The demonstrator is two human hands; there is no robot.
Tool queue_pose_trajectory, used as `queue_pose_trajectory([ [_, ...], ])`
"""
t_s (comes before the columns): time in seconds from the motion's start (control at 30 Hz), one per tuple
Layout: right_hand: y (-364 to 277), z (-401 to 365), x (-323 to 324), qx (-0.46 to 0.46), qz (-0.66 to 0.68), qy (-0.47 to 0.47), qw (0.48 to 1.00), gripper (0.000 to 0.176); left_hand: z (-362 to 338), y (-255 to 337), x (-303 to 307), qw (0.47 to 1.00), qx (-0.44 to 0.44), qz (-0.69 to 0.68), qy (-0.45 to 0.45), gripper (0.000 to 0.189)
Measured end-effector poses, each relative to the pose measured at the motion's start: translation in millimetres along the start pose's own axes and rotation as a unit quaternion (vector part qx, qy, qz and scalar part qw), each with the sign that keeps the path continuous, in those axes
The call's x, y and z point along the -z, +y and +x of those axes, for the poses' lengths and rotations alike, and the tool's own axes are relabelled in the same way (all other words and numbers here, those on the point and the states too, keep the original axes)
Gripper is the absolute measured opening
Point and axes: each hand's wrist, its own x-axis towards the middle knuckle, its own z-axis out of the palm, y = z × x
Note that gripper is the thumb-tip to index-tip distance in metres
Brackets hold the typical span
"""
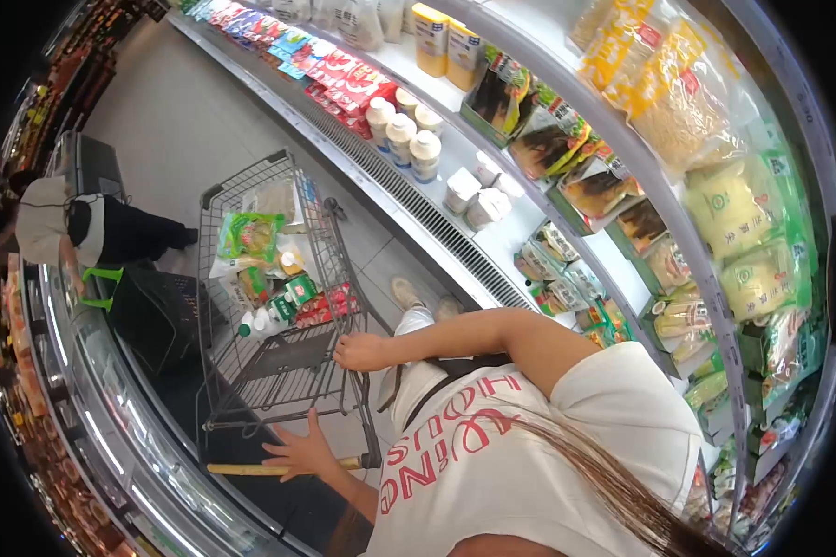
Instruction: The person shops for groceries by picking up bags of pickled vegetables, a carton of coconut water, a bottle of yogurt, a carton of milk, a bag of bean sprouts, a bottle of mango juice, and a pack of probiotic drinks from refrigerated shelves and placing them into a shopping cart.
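Note:
My right hand point(362, 353) is closed around the wire side rim of a metal shopping cart point(260, 395). Lower down, my left hand point(302, 452) has its fingers spread wide and lies at the cart's yellow handle point(237, 469), not wrapped round it. Inside the cart are a green-and-clear bag point(251, 234), white bottles with green caps point(267, 321), red packs point(327, 306) and a clear package point(277, 201) near the far end.
Chilled shelves with white-capped bottles point(398, 139), white tubs point(489, 209) and bagged foods point(687, 93) run along the right. Another person point(51, 221) stands at the left, near a black basket with green handles point(153, 320). A glass-edged cooler point(93, 381) curves along the lower left.

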Motion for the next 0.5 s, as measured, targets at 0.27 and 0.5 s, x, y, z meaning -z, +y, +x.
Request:
queue_pose_trajectory([
  [0.27, -2.6, -1.5, 7.0, -0.049, -0.009, 0.03, 0.998, 0.015, 27.4, -65.1, -79.7, 0.982, -0.013, -0.176, 0.068, 0.049],
  [0.5, 5.9, 6.4, -0.1, -0.1, 0.02, 0.02, 0.995, 0.018, 32.6, -48.6, -60.1, 0.977, -0.002, -0.21, 0.028, 0.033],
])
